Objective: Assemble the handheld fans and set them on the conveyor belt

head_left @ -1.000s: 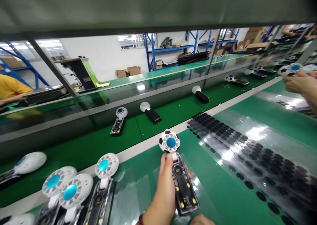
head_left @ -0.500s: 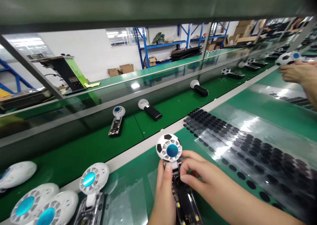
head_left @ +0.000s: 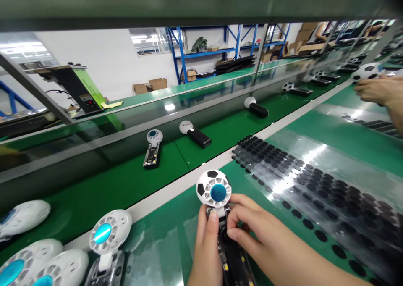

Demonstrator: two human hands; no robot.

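Note:
A small handheld fan (head_left: 206, 193) with a white-and-black football-patterned head and a blue disc at its centre stands in front of me. Its handle (head_left: 234, 256) is uncovered, with a dark inside and small yellowish parts. My left hand (head_left: 206, 246) is closed round the handle from the left, thumb on the white neck. From the right, my right hand (head_left: 252, 227) pinches at the handle's top just below the head; its fingertips partly hide what they touch. To the left lies another open-handled white fan (head_left: 119, 227), beside several more white fan heads (head_left: 67, 263).
Several fans, among them one with an open handle (head_left: 151, 156), lie on the green conveyor belt (head_left: 126, 193) beyond a pale rail (head_left: 176, 181). Clear sheets with black round stickers (head_left: 302, 181) cover the right. A co-worker's hands (head_left: 378, 90) hold a football-patterned fan at far right.
The nearer fans on the belt have shifted to the right and slightly away. My hands keep nearly the same grip on the fan. The co-worker's fan has turned, and its blue disc no longer shows clearly.

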